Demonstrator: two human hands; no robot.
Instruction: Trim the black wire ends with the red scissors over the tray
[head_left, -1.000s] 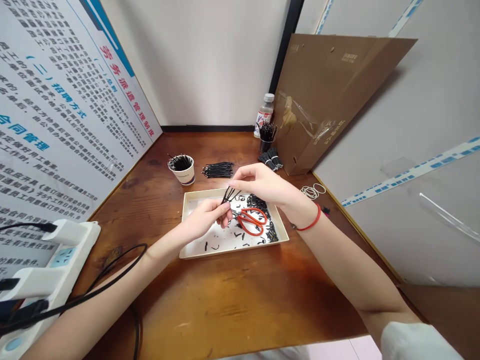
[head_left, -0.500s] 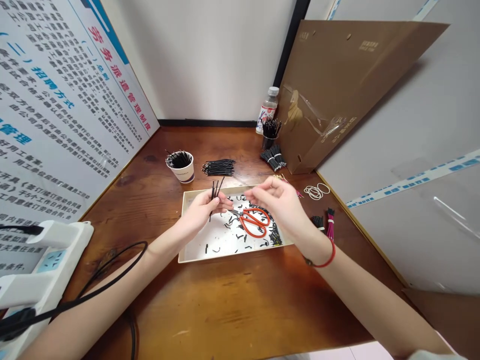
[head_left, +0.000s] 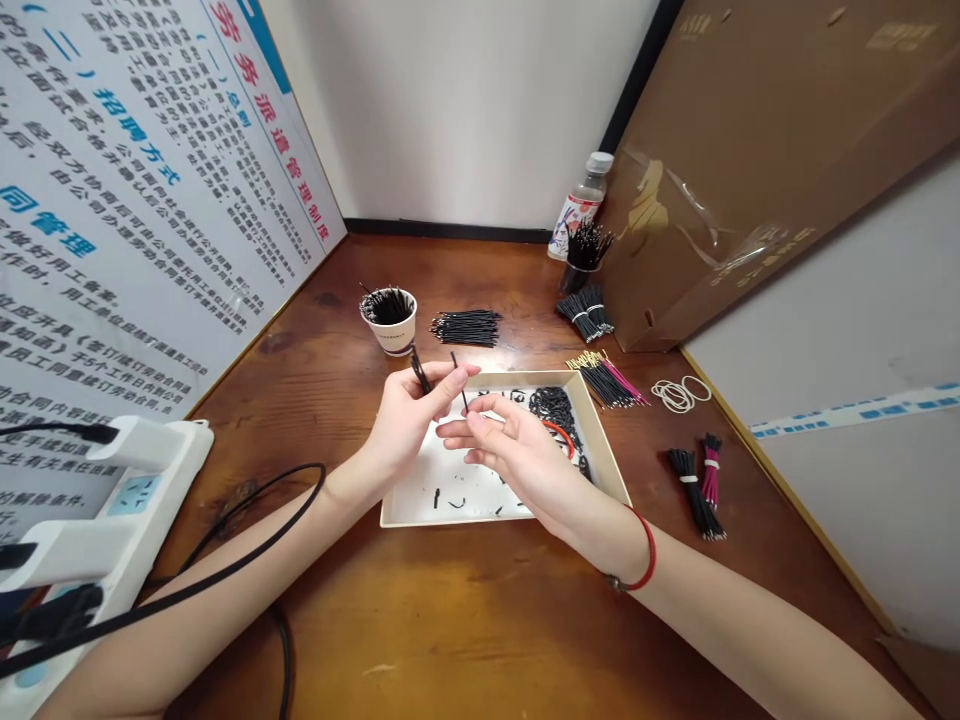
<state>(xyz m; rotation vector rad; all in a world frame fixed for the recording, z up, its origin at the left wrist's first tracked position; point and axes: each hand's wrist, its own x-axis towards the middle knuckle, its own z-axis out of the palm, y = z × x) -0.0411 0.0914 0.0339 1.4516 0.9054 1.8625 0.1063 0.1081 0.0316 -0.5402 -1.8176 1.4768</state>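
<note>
Above the left part of a shallow white tray (head_left: 506, 380), my left hand (head_left: 409, 415) is closed on several short black wires (head_left: 420, 372). One black wire (head_left: 459, 382) stands apart from these, between the two hands, its upper part by my left thumb and its lower end at my right fingertips. My right hand (head_left: 517, 445), with a red cord on the wrist, is closed around that lower end. Beneath the right hand, mostly hidden, lie orange-handled scissors (head_left: 564, 436). Black scraps (head_left: 553, 405) are heaped at the tray's right side.
Behind the tray stand a paper cup (head_left: 394, 335) of black wires and a loose wire pile (head_left: 466, 328). At right are a bottle (head_left: 577, 210), a dark cup (head_left: 576, 275), tied bundles (head_left: 586, 312), rubber bands (head_left: 679, 394) and pink wires (head_left: 711, 470). A power strip (head_left: 161, 500) is at left.
My right hand has moved left and down, from apart to beside my left hand, and now pinches a single wire. The view has shifted, so the surroundings sit differently in the picture.
</note>
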